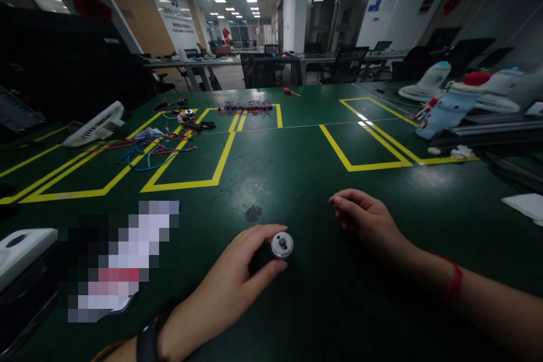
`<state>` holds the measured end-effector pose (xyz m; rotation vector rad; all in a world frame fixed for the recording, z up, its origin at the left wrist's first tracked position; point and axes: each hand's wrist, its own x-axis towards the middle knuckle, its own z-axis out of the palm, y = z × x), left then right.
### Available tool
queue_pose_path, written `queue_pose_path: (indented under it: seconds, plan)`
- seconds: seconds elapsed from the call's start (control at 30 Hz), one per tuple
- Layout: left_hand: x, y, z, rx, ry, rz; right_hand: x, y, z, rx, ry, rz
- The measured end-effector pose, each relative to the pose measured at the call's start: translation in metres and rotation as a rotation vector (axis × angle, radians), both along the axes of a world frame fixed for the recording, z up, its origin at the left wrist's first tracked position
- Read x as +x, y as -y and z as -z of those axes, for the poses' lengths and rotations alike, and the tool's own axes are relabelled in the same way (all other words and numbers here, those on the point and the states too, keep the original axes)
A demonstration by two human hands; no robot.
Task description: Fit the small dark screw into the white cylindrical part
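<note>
A small round metal part (pixel 282 244) with a short hub in its pale top face stands on the green table (pixel 292 181). My left hand (pixel 250 260) grips it from the left between thumb and fingers. To the right, my right hand (pixel 365 212) is raised over the table with thumb and index fingertips pinched together. Whatever may be between those fingertips is too small to make out. A dark band is on my left wrist, a red cord on my right.
Coloured wires (pixel 159 150) and a white fan (pixel 95 124) lie at the back left. A wire bundle (pixel 246 106) and a screwdriver (pixel 291 91) are at the far edge. A blue bottle-like object (pixel 449 104) stands back right. Yellow tape (pixel 182 185) marks the table.
</note>
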<state>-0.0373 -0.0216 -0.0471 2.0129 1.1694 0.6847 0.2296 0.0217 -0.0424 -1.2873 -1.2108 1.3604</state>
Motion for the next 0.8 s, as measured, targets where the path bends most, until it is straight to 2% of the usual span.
queue_pose_path:
  seconds: [0.2, 0.43, 0.7, 0.8]
  plan:
    - [0.0, 0.0, 0.0, 0.003, 0.0, -0.003, -0.002, 0.004, -0.003, 0.012, 0.042, -0.084]
    - [0.001, -0.001, -0.002, 0.013, 0.001, 0.001, -0.009, 0.007, -0.012, 0.201, 0.362, -0.328]
    - [0.001, -0.001, -0.002, 0.011, 0.006, 0.011, -0.005, 0.009, -0.009, 0.21, 0.378, -0.291]
    - [0.001, 0.0, -0.002, 0.013, 0.011, 0.01, -0.009, 0.009, -0.014, 0.278, 0.442, -0.326]
